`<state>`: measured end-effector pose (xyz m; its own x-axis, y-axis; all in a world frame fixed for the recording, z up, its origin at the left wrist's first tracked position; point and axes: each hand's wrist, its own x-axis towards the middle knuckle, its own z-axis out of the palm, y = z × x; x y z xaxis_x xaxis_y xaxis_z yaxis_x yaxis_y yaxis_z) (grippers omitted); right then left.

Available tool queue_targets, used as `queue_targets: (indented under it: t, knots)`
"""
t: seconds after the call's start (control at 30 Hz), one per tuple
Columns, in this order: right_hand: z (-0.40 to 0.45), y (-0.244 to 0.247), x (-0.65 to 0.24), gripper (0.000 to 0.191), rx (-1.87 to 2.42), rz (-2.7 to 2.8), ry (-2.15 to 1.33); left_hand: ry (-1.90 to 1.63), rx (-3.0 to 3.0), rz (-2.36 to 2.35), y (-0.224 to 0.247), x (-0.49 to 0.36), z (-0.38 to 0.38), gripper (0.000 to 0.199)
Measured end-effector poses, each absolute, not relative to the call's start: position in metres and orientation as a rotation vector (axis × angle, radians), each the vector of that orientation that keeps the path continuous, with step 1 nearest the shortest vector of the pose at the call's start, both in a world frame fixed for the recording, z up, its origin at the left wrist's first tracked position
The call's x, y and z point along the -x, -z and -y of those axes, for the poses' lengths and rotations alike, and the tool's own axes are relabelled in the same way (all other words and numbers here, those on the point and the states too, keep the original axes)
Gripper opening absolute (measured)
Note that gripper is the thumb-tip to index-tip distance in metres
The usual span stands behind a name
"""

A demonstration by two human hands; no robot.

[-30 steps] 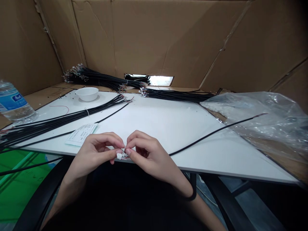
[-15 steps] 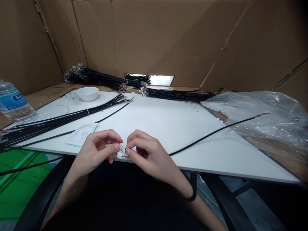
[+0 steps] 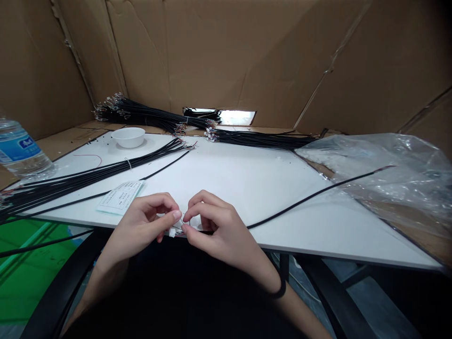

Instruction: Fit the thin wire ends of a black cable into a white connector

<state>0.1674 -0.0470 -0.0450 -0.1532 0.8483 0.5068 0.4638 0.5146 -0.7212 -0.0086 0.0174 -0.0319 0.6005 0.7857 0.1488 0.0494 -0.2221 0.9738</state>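
My left hand (image 3: 152, 217) is at the table's front edge, thumb and forefinger pinched on a thin wire (image 3: 182, 217). A small white connector (image 3: 172, 232) hangs just below those fingertips, with fine wires beside it. My right hand (image 3: 212, 220) is close on the right, its thumb and forefinger tips slightly apart around the wire ends. Its other fingers curl over a black cable (image 3: 289, 207), which runs out from behind the hand to the right and ends in a thin, stripped tip. The fingers hide where the wires meet the connector.
Black cable bundles lie on the left (image 3: 88, 174) and along the back (image 3: 261, 139). A white bowl (image 3: 127, 137), a paper label (image 3: 122, 197) and a water bottle (image 3: 23, 150) are on the left. A clear plastic bag (image 3: 388, 169) covers the right side. Cardboard walls (image 3: 226, 56) surround the table.
My right thumb and forefinger have parted from their pinch, and the thumb has dropped slightly. The white connector now hangs more visibly below my left fingertips.
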Motion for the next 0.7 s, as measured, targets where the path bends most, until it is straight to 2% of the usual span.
queue_targets:
  t: [0.2, 0.7]
  knots:
    - [0.0471, 0.0457, -0.1676, 0.011, 1.118, 1.819, -0.424, -0.819, -1.683, -0.744, 0.0318, 0.0083, -0.0154, 0.019]
    - [0.0467, 0.0468, -0.1689, 0.011, 1.090, 1.749, -0.387, -0.876, -1.590, -0.751, 0.0346, 0.0102, -0.0106, 0.010]
